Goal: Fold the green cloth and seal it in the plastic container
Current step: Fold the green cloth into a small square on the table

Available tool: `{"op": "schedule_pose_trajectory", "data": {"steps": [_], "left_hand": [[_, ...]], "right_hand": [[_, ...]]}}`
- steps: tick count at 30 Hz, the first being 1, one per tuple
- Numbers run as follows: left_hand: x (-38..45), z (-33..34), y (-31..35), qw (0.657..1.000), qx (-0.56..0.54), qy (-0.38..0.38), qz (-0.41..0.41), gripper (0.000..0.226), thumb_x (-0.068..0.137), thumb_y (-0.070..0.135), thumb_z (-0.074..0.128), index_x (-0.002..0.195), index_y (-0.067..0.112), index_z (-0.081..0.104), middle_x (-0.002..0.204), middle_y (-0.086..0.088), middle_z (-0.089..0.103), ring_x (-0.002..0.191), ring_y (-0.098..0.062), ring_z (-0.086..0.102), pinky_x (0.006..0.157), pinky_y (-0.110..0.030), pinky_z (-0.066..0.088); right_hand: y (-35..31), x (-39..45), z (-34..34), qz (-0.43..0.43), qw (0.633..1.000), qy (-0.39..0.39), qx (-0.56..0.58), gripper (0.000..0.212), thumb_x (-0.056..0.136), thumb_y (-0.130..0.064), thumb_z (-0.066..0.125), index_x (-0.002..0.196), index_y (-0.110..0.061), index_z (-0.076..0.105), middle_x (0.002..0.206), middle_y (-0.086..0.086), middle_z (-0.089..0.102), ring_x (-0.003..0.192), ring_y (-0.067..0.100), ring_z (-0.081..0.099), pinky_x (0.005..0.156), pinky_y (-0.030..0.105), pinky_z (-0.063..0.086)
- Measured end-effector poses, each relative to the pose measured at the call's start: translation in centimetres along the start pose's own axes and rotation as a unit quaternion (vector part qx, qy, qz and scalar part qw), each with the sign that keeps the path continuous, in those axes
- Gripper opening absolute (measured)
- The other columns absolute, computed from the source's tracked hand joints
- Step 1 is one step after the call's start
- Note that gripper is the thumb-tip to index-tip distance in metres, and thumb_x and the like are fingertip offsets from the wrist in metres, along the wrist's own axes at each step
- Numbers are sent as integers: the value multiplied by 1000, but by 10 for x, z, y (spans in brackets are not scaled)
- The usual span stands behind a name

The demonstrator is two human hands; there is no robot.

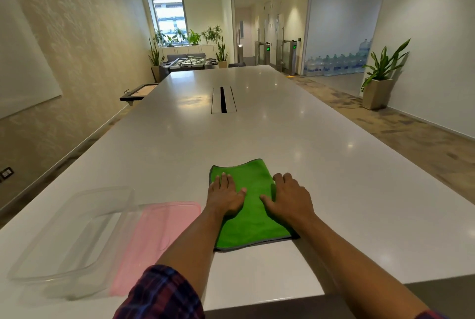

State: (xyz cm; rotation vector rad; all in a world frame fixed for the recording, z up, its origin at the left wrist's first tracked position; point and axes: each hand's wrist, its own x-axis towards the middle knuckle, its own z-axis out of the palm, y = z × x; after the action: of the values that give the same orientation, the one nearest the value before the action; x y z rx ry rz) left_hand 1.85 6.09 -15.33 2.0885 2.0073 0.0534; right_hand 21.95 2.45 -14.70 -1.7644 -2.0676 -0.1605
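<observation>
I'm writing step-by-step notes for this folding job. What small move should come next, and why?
Probably fold the green cloth in half again. It lies flat under the left hand and right hand, and still looks long for the clear container beside it.

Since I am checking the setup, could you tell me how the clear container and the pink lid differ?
The clear container is a see-through tub with raised walls; the pink lid is tinted and lies flat. The container sits further left, the lid nearer the green cloth. Both rest on the white table, untouched.
</observation>
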Motion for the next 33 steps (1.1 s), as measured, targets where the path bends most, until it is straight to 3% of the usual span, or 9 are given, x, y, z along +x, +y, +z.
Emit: {"op": "schedule_pose_trajectory", "data": {"steps": [3, 6, 9, 13, 16, 20, 22, 26, 33], "left_hand": [[4, -11, -1, 999, 17, -33, 7, 83, 101, 60, 16, 159, 7, -6, 167, -14, -12, 155, -31, -8, 126, -44, 0], [10, -27, -3, 997, 23, -73, 11, 79, 103, 55, 23, 159, 5, -2, 168, -15, -7, 155, -32, -6, 125, -46, 4], [13, -38, -6, 997, -4, -72, 24, 69, 104, 48, 34, 154, 2, 29, 165, -19, 19, 154, -31, 13, 122, -46, 22], [13, -50, -11, 995, -85, -36, 48, 44, 100, 43, 50, 108, 3, 67, 114, -17, 62, 113, -33, 61, 83, -31, 45], [6, -60, -13, 991, -115, -29, 53, 47, 97, 47, 56, 120, 9, 71, 122, -11, 67, 111, -26, 62, 82, -29, 45], [-5, -69, -8, 974, -206, -48, 80, 40, 87, 48, 70, 108, 15, 77, 110, -6, 73, 105, -23, 66, 83, -32, 52], [-14, -78, -9, 949, -301, -63, 73, 40, 84, 45, 73, 105, 11, 78, 108, -9, 75, 105, -25, 68, 93, -38, 55], [-34, -97, -17, 869, -474, -137, 51, 72, 67, 59, 76, 112, 3, 74, 100, -10, 76, 92, -24, 70, 83, -32, 56], [-38, -94, -26, 903, -408, -124, 43, 59, 71, 28, 87, 125, 20, 65, 121, -8, 69, 112, -28, 64, 92, -39, 57]], "right_hand": [[-9, -1, -28, -311, 948, 23, 64, 49, 85, -68, 60, 108, -25, 60, 97, -3, 62, 79, 18, 61, 71, 32, 50], [-31, -7, -47, -431, 885, -170, 37, 53, 75, -81, 62, 88, -30, 55, 78, -12, 60, 63, 13, 55, 60, 29, 46], [-47, -12, -50, -425, 879, -213, -19, 37, 83, -60, 70, 95, -25, 65, 85, -5, 66, 69, 20, 59, 62, 36, 52], [-58, -9, -57, -421, 875, -229, -71, 29, 77, -31, 71, 102, -17, 63, 91, 2, 66, 76, 28, 62, 68, 43, 55], [-65, -8, -55, -410, 870, -247, -116, 42, 68, -34, 77, 103, -19, 60, 94, 1, 65, 74, 28, 60, 65, 38, 51], [-60, 3, -54, -319, 921, -219, -40, 25, 77, -35, 65, 98, -21, 60, 96, 2, 68, 81, 30, 64, 62, 32, 43], [-58, 14, -59, -287, 940, -182, 24, 32, 80, -35, 57, 109, -22, 60, 101, 4, 69, 87, 29, 66, 63, 29, 38], [-58, 38, -70, -223, 962, -141, 72, 29, 83, -33, 54, 110, -27, 63, 101, 0, 70, 89, 23, 66, 59, 26, 38], [-53, 73, -77, -135, 978, -115, 107, 27, 99, -32, 56, 126, -30, 59, 114, -5, 72, 97, 19, 66, 81, 39, 57]]}}
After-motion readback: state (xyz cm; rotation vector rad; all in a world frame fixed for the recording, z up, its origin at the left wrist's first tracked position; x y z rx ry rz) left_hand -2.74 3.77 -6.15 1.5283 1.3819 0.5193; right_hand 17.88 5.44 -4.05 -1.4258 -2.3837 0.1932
